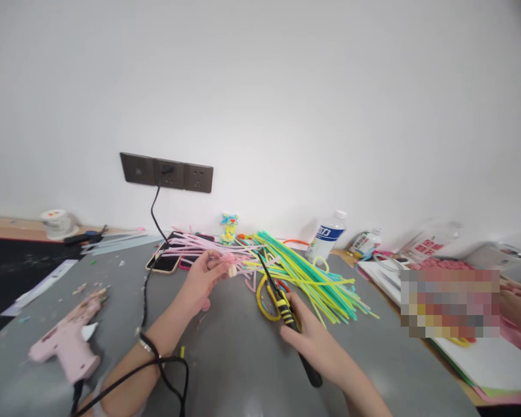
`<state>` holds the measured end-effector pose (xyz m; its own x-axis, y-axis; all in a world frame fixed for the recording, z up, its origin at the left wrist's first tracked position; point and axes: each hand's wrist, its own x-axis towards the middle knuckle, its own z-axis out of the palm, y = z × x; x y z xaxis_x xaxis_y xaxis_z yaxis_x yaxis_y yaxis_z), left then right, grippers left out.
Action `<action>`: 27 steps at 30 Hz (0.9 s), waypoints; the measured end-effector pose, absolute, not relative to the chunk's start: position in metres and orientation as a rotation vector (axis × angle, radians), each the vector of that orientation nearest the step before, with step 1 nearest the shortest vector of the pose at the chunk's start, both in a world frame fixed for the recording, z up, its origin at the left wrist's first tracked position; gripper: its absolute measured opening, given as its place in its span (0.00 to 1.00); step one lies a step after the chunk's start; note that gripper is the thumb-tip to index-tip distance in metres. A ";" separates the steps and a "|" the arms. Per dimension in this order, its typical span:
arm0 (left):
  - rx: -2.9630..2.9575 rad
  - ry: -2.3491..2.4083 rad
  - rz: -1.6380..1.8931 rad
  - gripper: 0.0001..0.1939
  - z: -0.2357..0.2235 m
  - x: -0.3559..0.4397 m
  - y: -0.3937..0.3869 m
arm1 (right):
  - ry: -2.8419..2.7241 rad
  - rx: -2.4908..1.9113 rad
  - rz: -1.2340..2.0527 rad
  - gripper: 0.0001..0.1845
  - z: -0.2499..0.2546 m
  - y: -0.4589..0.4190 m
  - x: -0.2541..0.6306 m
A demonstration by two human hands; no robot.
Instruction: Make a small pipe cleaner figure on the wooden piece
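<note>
My left hand (207,278) pinches a small pink fluffy piece (229,259) with a cream-coloured end, just in front of a bundle of pale pink pipe cleaners (191,245). A round pink bit hangs below that hand. In my right hand (308,333) is a long black tool (287,313) with yellow bands on its grip; its thin dark end points up and left, toward the pipe cleaners. I cannot make out its exact kind. Yellow-handled scissors (260,301) lie beside it, partly hidden. Yellow and green pipe cleaners (312,278) spread out behind my right hand.
A pink glue gun (67,341) lies at left. A black cord (145,289) runs from the wall socket (169,173) across my left forearm. Phones (162,263), a small blue-yellow figure (229,229) and a bottle (327,236) stand or lie behind. Another person's hand (518,307) is at right.
</note>
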<state>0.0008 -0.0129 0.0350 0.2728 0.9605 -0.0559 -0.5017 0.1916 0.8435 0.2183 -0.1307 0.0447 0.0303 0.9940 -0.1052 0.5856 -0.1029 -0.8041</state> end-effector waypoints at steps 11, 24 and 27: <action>0.841 0.724 1.124 0.26 0.040 0.000 -0.015 | -1.574 -2.546 0.122 0.21 0.039 -0.104 0.274; 0.819 0.686 1.176 0.25 0.036 0.001 -0.014 | -1.587 -1.633 0.999 0.34 0.050 -0.130 0.204; 0.815 0.663 1.194 0.24 0.034 0.001 -0.013 | -1.525 -1.673 1.035 0.36 0.040 -0.132 0.181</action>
